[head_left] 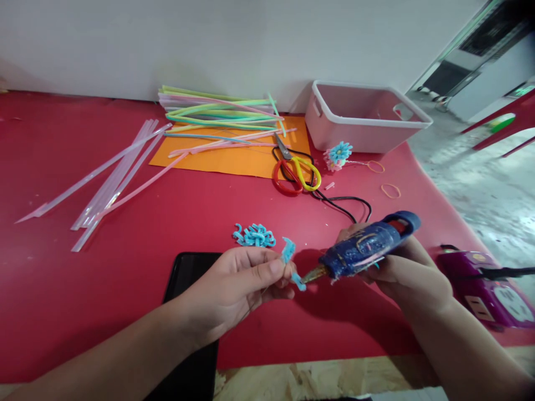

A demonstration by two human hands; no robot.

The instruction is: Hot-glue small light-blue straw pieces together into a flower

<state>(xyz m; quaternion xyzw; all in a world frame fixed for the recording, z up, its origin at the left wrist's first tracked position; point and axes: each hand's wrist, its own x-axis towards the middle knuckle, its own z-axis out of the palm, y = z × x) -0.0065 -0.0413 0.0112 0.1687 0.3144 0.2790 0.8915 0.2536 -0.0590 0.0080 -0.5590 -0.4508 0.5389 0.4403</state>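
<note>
The left hand (229, 284) pinches a short, light-blue, fuzzy bent strip (288, 250) between thumb and fingers, above the red tabletop (137, 223), nearer its front edge than its back. The right hand (418, 275) is closed around a dark-blue plastic glue gun (363, 249); whether a finger presses the trigger cannot be seen. The gun's brownish metal nozzle (315, 274) meets the strip's lower end, close to the left fingertips.

That closeness looks like the main risk: if the nozzle is hot, a small slip of either hand could burn a finger. Too hard a squeeze could flood the narrow strip with glue, which might stick to the skin or drip. The strip is so light that it could cling to the nozzle and pull out of the pinch.

A loose heap of curled light-blue fuzzy pieces (256, 236) lies just beyond the left hand, where a stray glue thread could tangle it. A flat black phone-like slab (192, 272) lies under the left forearm at the front edge and could catch drips. Toward the back edge, a thin black cord (351, 198) loops beside red-and-yellow-handled scissors (286, 156); if it belongs to the gun, a tug could drag them.
</note>
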